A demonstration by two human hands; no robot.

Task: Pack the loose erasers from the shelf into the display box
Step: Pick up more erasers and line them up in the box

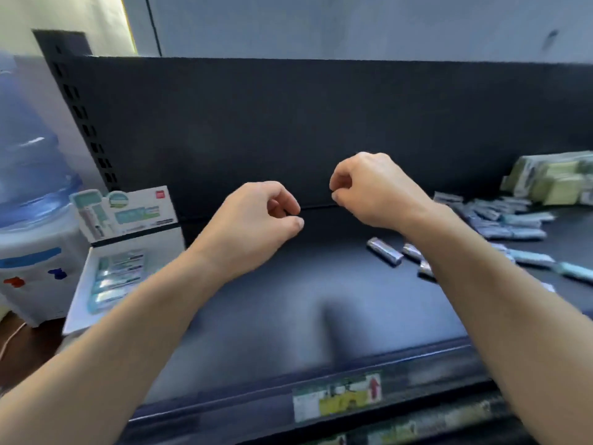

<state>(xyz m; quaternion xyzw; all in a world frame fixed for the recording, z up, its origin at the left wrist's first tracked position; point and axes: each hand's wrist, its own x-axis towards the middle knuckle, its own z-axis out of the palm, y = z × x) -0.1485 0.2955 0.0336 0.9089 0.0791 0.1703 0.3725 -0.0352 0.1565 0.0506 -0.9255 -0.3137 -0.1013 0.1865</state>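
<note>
At nine o'clock a water dispenser [35, 252] is standing beside the shelf, a blue bottle [29, 162] sitting on top of it. Just right of it, at about eight o'clock, the display box [128, 252] is resting open at the shelf's left end, its printed lid standing up at the back and a few wrapped erasers already lying inside. I am holding my left hand [256, 223] above the dark shelf [288, 300] near the centre, fingers curled loosely inward, gripping nothing that I can see. My right hand [375, 191] is hovering at about one o'clock, likewise curled and apparently empty. Below it, loose erasers [385, 250] are lying on the shelf, with a bigger heap at three o'clock. Behind that heap, a stack of green packets [555, 178] is sitting against the back panel. The frame is blurring, so the fingertips are unclear.
</note>
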